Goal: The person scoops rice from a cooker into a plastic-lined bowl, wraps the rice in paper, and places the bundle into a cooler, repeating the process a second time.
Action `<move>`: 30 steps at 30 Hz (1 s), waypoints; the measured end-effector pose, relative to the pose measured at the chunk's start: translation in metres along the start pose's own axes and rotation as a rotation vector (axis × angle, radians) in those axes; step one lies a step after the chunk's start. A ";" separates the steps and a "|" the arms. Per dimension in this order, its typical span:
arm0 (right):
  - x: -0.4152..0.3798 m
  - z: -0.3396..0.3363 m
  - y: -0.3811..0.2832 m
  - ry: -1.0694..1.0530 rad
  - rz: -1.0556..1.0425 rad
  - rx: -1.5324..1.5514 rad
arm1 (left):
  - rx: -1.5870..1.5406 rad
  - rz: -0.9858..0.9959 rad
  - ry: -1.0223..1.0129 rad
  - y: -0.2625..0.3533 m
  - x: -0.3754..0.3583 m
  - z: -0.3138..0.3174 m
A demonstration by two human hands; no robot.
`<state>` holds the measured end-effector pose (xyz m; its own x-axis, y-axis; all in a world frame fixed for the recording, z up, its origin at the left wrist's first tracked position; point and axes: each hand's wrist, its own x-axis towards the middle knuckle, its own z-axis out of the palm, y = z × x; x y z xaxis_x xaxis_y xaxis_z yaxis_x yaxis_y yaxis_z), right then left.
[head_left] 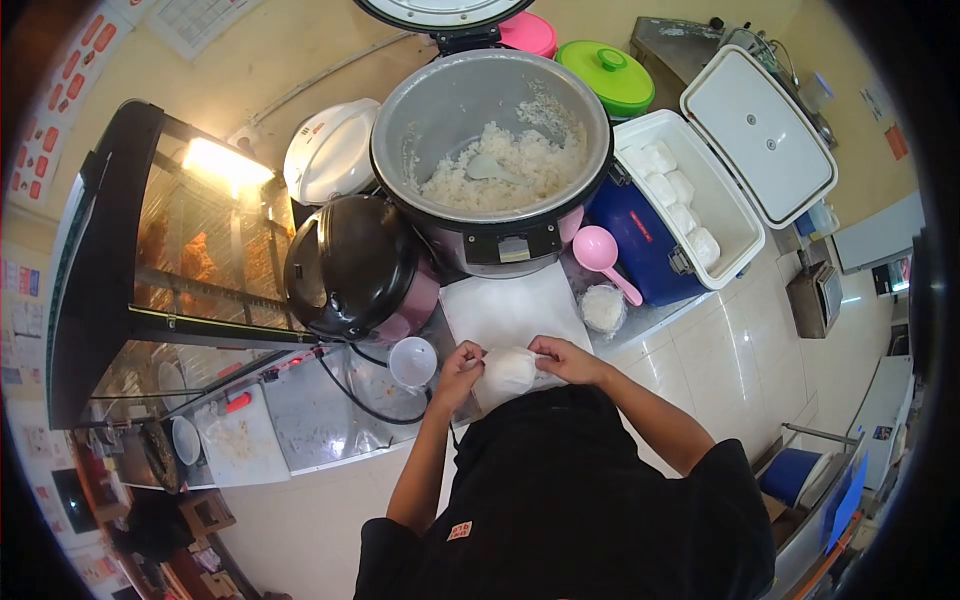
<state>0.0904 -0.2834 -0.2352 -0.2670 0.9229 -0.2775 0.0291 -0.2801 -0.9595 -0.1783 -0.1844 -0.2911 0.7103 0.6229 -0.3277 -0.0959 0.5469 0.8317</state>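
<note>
1. The fingers of the left hand [458,366] pinch the left end of a small white rice packet [508,370], and the fingers of the right hand [567,360] pinch its right end. Both hands are closed on the wrapping, with the packet held between them just above the near edge of the tabletop [320,420], close to the body.
2. To do this well, I judge the 2 grips should stay level and pull evenly, so the wrapping tightens round the rice without tearing or squeezing the lump out of shape.
3. Keep the packet over the white sheet [515,305] lying just beyond the hands, so that any spilled grains land there.
4. A clear plastic cup [412,361] stands just left of the left hand, and a small tub of rice [603,308] sits near the right; the elbows should stay in to avoid knocking either.
5. Further out, the big open rice cooker [490,150] holds cooked rice and a white paddle [490,168], with a pink scoop [603,255] beside it.
6. The open cooler box [690,200] on the right already holds similar white packets; it is within reach of the right hand.
</note>
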 end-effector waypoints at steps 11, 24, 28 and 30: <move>0.016 0.015 -0.082 -0.129 -0.099 0.296 | -0.292 -0.044 0.271 0.055 -0.018 0.053; -0.016 0.034 -0.142 -0.102 -0.129 -0.305 | -0.717 -0.211 0.056 0.074 -0.007 0.102; -0.029 0.021 -0.148 0.009 -0.137 -0.358 | -0.800 -0.276 -0.053 0.073 0.007 0.115; -0.035 0.013 -0.138 0.183 -0.241 -0.392 | -0.799 -0.266 -0.044 0.075 0.018 0.124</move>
<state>0.0834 -0.2801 -0.0925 -0.1377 0.9903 -0.0159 0.3570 0.0347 -0.9334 -0.0866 -0.2013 -0.1790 0.8042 0.4037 -0.4361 -0.3743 0.9141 0.1561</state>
